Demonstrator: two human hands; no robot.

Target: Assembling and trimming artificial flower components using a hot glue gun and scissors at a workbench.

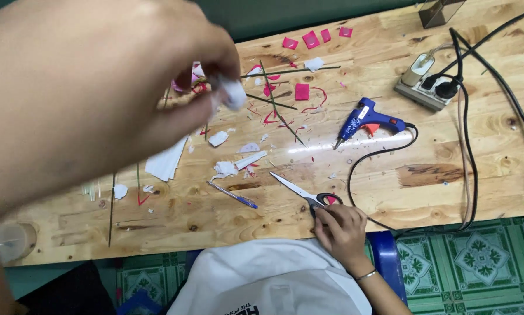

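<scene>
The long wooden table (pixel 448 192) fills most of my view, its top littered with paper offcuts. My left hand (pixel 98 87) is raised close to my face, large and blurred, and its fingers (pixel 215 70) are pinched shut on a small white scrap of paper (pixel 234 93), held in the air above the far left part of the table. My right hand (pixel 340 230) rests low at the near edge of the table, its fingers (pixel 326 219) curled onto the dark handles of the scissors (pixel 303 193), which lie flat with the blades pointing away to the left; how firmly I grip them I cannot tell. Beyond the scissors lies a blue glue gun (pixel 370 121) on its side, its black cord looping to a power strip (pixel 428 87) at the far right. Nearer me lie a folded white paper sheet (pixel 167 160), a blue pen (pixel 232 194), thin green stems (pixel 276 105) and small pink squares (pixel 310 39).
</scene>
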